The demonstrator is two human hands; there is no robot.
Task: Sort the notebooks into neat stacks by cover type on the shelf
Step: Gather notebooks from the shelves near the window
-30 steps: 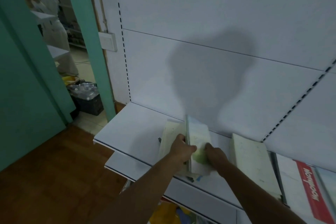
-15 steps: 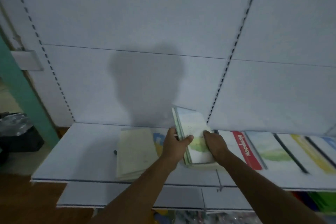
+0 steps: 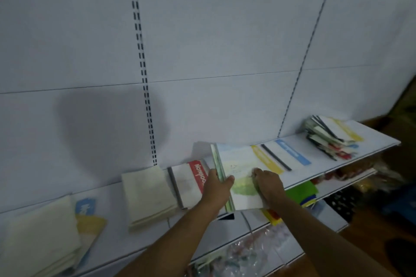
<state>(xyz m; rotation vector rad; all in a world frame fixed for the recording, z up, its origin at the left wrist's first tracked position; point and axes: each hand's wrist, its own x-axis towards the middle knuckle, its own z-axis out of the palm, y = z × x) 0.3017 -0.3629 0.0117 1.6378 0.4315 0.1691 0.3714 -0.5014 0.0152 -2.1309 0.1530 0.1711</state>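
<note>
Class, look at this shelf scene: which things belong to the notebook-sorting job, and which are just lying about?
Belonging to the job:
left hand and right hand, gripping the green-landscape notebooks
red-banded notebook
cream notebook stack
untidy pile at the far right
top shelf

Just lying about:
green and yellow goods on the lower shelf
clear plastic packets below

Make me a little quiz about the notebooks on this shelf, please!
1. True or false: both hands hold the same bundle of notebooks.
2. Which lies nearest the left hand? A) the red-banded notebook B) the messy pile C) the blue-banded notebook
3. Fill in: the right hand rests on a cover with a ___ patch.

Key: 1 true. 2 A. 3 green.
</note>
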